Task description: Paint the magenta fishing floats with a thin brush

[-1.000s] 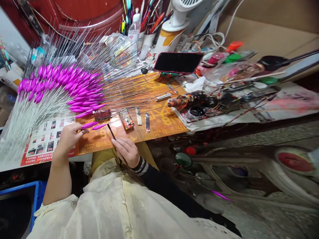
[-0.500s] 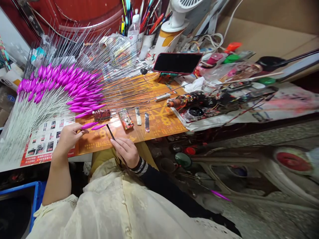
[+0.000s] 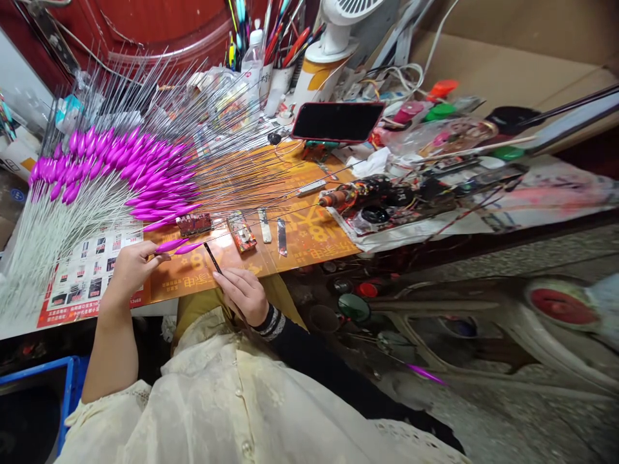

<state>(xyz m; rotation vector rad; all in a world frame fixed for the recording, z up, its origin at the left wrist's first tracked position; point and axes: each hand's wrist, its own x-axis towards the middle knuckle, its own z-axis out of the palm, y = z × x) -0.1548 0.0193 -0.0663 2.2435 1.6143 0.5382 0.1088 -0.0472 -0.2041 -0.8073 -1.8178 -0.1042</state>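
The slender, spindle-shaped magenta floats [image 3: 159, 169] look smooth and glossy, like lacquered plastic. The flat orange printed sheet [image 3: 309, 241] has a shiny surface; the cream, buttoned blouse [image 3: 203, 393] is soft, matt cloth. The large tan panel [image 3: 522, 80] resembles matt cardboard.

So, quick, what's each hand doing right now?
Left hand: closed, pinching slim magenta pieces.
Right hand: closed around a thin dark stick.

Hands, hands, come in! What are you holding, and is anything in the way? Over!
Left hand: gripping pink floats. Right hand: gripping black stick, tip by the floats. Red block close beyond them. Over.
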